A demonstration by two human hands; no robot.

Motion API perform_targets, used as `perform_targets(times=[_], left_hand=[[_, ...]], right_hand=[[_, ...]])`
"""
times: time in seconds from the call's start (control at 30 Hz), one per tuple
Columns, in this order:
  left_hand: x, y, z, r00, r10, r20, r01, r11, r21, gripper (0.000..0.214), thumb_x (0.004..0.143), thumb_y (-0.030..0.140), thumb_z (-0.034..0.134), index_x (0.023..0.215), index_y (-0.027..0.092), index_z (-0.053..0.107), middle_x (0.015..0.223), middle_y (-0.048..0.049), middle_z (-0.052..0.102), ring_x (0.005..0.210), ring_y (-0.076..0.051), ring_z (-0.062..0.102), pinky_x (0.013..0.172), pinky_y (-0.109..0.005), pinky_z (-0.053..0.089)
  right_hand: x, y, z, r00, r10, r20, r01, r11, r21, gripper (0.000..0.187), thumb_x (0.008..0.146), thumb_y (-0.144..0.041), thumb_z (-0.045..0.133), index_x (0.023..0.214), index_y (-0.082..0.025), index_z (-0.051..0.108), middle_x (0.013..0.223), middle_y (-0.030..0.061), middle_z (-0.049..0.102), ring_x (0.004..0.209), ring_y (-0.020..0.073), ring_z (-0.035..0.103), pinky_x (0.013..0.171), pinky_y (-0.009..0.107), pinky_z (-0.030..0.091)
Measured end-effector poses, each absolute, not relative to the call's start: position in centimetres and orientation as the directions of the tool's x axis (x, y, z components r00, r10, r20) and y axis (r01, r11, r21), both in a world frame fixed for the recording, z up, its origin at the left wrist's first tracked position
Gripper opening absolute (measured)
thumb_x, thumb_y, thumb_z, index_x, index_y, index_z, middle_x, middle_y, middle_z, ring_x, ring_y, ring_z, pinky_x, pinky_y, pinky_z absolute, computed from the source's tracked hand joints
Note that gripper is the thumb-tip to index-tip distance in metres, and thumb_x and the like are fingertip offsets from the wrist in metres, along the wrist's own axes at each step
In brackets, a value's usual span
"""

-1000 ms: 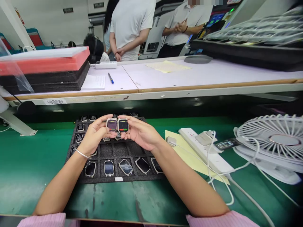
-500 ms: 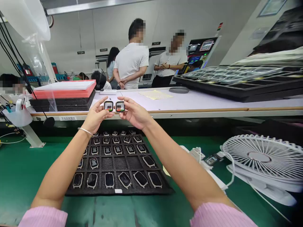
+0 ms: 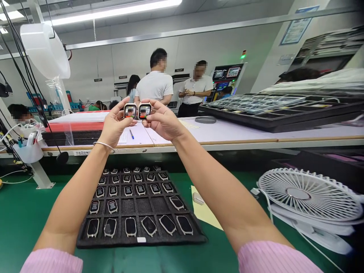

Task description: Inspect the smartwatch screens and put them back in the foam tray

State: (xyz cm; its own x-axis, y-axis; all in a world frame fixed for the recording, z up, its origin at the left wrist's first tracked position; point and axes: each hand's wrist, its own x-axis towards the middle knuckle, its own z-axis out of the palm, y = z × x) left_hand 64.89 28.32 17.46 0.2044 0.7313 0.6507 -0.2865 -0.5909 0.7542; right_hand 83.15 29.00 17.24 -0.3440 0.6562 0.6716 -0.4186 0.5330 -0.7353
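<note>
Two square smartwatch bodies without straps are held up side by side in front of me, screens lit and facing me. My left hand [image 3: 115, 123] pinches the left smartwatch [image 3: 130, 110] between thumb and fingers. With the same kind of grip, my right hand [image 3: 163, 119] holds the right smartwatch [image 3: 145, 111]. Below my forearms, a black foam tray [image 3: 142, 240] lies on the green bench mat. Its compartments hold rows of smartwatches; those farther back show text on their screens, while the front row is dark. Several compartments in the second row from the front hold nothing.
A white fan [image 3: 309, 197] stands at the right beside a yellow sheet [image 3: 207, 214]. On the raised shelf [image 3: 227, 142] are a large black tray [image 3: 273, 117] at right and a red foam stack [image 3: 76, 129] at left. A pen cup [image 3: 30, 151] hangs at left. People stand beyond the shelf.
The view has tilted up, showing more ceiling. Both hands have risen with the two smartwatches, now above the shelf surface, and the screens show brighter pictures. The tray has stayed put.
</note>
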Motion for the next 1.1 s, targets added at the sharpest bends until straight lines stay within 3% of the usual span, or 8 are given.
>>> perform_targets(times=[0.33, 0.5, 0.73, 0.87, 1.1], left_hand=[[65.1, 28.0, 18.4, 0.218, 0.642, 0.735, -0.291, -0.676, 0.677, 0.070, 0.068, 0.008, 0.074, 0.133, 0.029, 0.061, 0.090, 0.0008, 0.071, 0.072, -0.012, 0.068, 0.074, -0.026, 0.056], [65.2, 27.0, 15.2, 0.182, 0.672, 0.718, -0.281, -0.664, 0.693, 0.063, 0.069, 0.015, 0.078, 0.129, 0.027, 0.063, 0.089, 0.0013, 0.071, 0.068, -0.010, 0.065, 0.070, -0.025, 0.056], [64.0, 24.1, 4.5, 0.207, 0.891, 0.405, -0.266, -0.347, 0.899, 0.068, 0.065, 0.017, 0.079, 0.130, 0.022, 0.061, 0.090, 0.0001, 0.069, 0.068, -0.009, 0.066, 0.068, -0.023, 0.058], [63.2, 23.3, 0.1, 0.212, 0.953, 0.216, -0.223, -0.168, 0.960, 0.069, 0.063, 0.017, 0.080, 0.130, 0.018, 0.061, 0.095, -0.0019, 0.070, 0.070, -0.010, 0.067, 0.072, -0.025, 0.060], [63.1, 24.0, -1.8, 0.176, 0.974, 0.139, -0.190, -0.105, 0.976, 0.061, 0.063, 0.024, 0.083, 0.120, 0.016, 0.063, 0.089, -0.0011, 0.070, 0.060, -0.010, 0.067, 0.060, -0.022, 0.057]], right_hand=[[83.9, 26.9, 18.9, -0.383, 0.594, 0.707, -0.326, 0.630, -0.705, 0.051, 0.073, -0.014, 0.070, 0.121, -0.021, 0.052, 0.089, -0.0030, 0.061, 0.064, 0.0099, 0.059, 0.061, 0.026, 0.050], [83.6, 25.7, 15.6, -0.356, 0.636, 0.685, -0.316, 0.608, -0.729, 0.049, 0.077, -0.021, 0.073, 0.121, -0.022, 0.052, 0.087, -0.0023, 0.060, 0.065, 0.0105, 0.058, 0.061, 0.026, 0.050], [82.6, 24.0, 3.7, -0.354, 0.809, 0.468, -0.351, 0.349, -0.869, 0.048, 0.076, -0.019, 0.073, 0.120, -0.023, 0.054, 0.088, -0.0015, 0.062, 0.064, 0.0095, 0.060, 0.061, 0.025, 0.048], [82.1, 23.8, -1.7, -0.373, 0.859, 0.352, -0.352, 0.220, -0.910, 0.048, 0.077, -0.021, 0.075, 0.120, -0.022, 0.056, 0.088, -0.0011, 0.061, 0.065, 0.0103, 0.060, 0.062, 0.026, 0.048], [81.8, 24.8, -3.9, -0.395, 0.881, 0.259, -0.375, 0.103, -0.921, 0.040, 0.079, -0.030, 0.077, 0.114, -0.021, 0.059, 0.091, -0.0007, 0.063, 0.061, 0.0097, 0.062, 0.059, 0.025, 0.048]])
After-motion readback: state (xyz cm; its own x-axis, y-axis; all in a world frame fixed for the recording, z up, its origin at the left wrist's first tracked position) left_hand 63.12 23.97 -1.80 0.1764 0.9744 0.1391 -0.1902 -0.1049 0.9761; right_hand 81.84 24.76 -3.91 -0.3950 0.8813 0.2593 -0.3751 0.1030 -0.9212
